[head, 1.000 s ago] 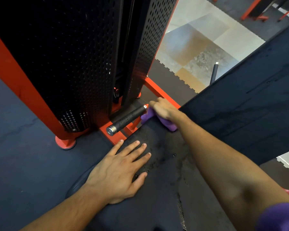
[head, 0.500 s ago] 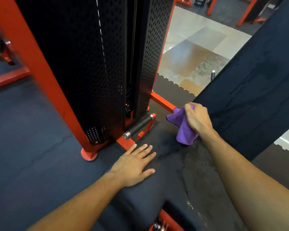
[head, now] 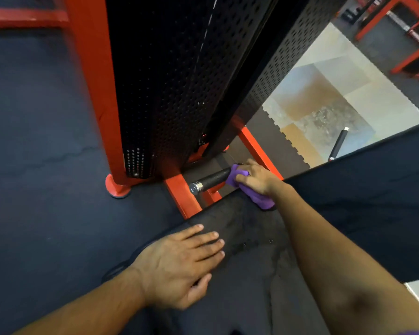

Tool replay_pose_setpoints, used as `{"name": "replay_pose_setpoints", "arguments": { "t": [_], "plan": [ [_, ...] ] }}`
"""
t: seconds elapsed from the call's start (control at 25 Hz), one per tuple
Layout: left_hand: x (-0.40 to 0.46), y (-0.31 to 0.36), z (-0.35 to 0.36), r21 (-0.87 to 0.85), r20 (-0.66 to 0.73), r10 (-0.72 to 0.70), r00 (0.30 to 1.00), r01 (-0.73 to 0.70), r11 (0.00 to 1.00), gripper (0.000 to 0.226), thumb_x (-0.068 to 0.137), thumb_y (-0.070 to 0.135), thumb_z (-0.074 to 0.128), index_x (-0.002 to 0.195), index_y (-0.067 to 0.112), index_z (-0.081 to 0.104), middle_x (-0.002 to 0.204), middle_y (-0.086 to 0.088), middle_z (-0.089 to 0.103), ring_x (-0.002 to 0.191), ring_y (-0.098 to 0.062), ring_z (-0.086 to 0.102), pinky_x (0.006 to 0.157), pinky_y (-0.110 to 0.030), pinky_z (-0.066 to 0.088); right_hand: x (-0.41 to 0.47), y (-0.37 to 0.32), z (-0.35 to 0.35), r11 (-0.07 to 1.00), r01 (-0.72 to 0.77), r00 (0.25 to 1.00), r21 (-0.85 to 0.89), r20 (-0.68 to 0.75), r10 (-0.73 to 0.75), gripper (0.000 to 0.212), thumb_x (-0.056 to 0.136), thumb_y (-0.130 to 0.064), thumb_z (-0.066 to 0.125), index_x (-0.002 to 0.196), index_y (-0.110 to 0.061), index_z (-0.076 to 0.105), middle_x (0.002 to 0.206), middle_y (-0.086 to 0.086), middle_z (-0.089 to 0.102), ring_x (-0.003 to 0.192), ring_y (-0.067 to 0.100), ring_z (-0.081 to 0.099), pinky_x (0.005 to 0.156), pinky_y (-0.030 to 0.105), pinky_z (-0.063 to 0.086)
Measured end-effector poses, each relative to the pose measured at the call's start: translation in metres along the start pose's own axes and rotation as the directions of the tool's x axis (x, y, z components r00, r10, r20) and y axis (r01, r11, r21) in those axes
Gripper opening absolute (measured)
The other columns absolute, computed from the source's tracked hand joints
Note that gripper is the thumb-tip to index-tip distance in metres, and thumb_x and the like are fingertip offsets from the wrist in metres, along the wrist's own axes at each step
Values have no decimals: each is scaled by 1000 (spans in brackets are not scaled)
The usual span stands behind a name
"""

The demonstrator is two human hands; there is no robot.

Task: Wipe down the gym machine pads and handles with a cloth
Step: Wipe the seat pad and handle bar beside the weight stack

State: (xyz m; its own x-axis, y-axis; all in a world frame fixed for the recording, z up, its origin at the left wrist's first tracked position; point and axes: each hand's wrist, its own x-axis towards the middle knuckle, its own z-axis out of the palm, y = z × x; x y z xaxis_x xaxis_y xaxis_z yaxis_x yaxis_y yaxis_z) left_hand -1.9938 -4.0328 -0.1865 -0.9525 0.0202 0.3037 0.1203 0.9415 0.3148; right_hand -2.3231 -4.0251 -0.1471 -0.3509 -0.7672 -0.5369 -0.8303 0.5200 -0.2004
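- Gym floor of dark rubber matting (head: pixel 41 146), tiled patch beyond; red frame (head: pixel 92 88) with black perforated shroud (head: pixel 169 76) ahead.
- Right hand (head: pixel 255 177) now curled around purple cloth (head: pixel 259 197), wrapped onto black handle (head: pixel 209 181); half a second ago lifted clear above pad edge.
- Left hand (head: pixel 179 267) flat, fingers spread, resting on black seat pad (head: pixel 254 281); placement unchanged.
- Second handle (head: pixel 338 143) visible past back pad (head: pixel 373 201).

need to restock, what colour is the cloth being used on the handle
Purple; the cloth shows best in the head view, held in the right hand against the black handle.
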Motion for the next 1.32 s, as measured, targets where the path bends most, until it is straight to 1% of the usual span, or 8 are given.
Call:
{"name": "replay_pose_setpoints", "arguments": {
  "t": [0.28,0.48,0.56,0.64,0.8,1.0,1.24,1.32],
  "plan": [
    [-2,-2,7,-27,-84,35,996,-38,999,46,91,36,54,128,16,72,138,-1,67,135,-18,57,116,-43,43,7,-9,2,983,-167,983,-75,68,172,44,96,-48,50,109,-8,64,120,14,62,104,30,58,86,34,43],
    [-3,-1,8,-54,-97,21,995,-26,998,45,91,36,54,127,16,73,137,0,68,134,-16,58,116,-42,43,-28,-66,26,994,106,994,-25,28,-105,16,95,-39,52,85,-33,62,105,7,63,99,26,57,84,32,44],
    [-3,-1,7,-46,-100,25,995,-30,998,45,91,36,55,127,16,73,137,0,67,134,-16,58,115,-42,44,-34,-64,25,980,197,979,-22,57,-196,19,93,-39,54,75,-33,56,90,0,63,90,22,58,77,32,44],
    [-3,-2,6,-42,-101,25,995,-29,999,46,91,36,55,128,16,73,138,0,67,134,-16,58,116,-42,44,-19,-43,15,990,118,991,-74,66,-113,26,93,-39,56,76,-20,58,85,8,64,82,27,59,71,38,47],
    [-3,-1,8,-49,-95,20,995,-25,998,47,91,35,55,130,17,72,140,0,66,136,-16,56,117,-42,42,8,-23,-5,984,-144,988,-105,37,148,39,96,-41,56,103,-4,64,107,15,64,95,31,60,80,37,49],
    [-5,-2,8,-50,-96,20,995,-25,998,46,92,34,54,131,16,71,141,0,65,138,-16,55,118,-42,41,-21,-79,35,985,167,982,-47,103,-161,30,90,-48,55,81,-20,59,92,9,64,89,24,58,75,30,40],
    [-3,-3,8,-25,-117,38,992,-41,999,46,91,34,55,130,16,72,139,0,66,136,-16,56,117,-41,43,-11,-44,11,997,-29,997,-72,-67,24,40,93,-40,61,69,-10,54,73,6,58,68,24,55,58,33,37],
    [-4,-4,8,-40,-111,41,993,-45,998,47,91,34,55,131,16,71,141,0,65,137,-16,55,117,-41,42,-18,-56,25,999,48,996,12,-82,-46,34,90,-38,63,64,-18,54,65,-2,57,60,13,54,55,29,36]
  ]
}}
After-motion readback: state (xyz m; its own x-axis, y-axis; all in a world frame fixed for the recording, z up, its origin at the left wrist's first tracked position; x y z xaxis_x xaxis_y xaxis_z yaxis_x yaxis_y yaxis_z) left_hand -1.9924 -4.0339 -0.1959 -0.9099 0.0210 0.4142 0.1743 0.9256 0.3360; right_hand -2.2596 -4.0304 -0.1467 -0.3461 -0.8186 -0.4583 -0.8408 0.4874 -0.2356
